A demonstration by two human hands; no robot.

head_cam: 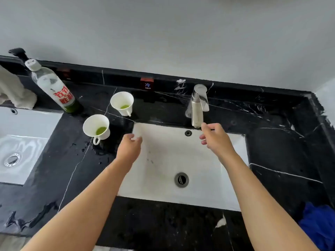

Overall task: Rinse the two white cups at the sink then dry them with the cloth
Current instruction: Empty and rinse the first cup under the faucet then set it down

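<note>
Two white cups stand upright on the black marble counter left of the sink (233,171), each with green liquid at the bottom. The near cup (96,128) has its handle towards me; the far cup (122,103) sits behind it. My left hand (129,146) hovers over the sink's left edge, fingers loosely curled, holding nothing. My right hand (215,137) reaches under the spout of the chrome tap (197,105), fingers apart, empty. No water is seen running. A blue cloth (319,223) lies at the counter's right front corner.
A detergent bottle (52,87) with a red label leans at the back left. A white towel (14,91) lies at the far left above a second basin (21,142). Water drops spot the counter (281,145) near the cups. A grey wall rises behind.
</note>
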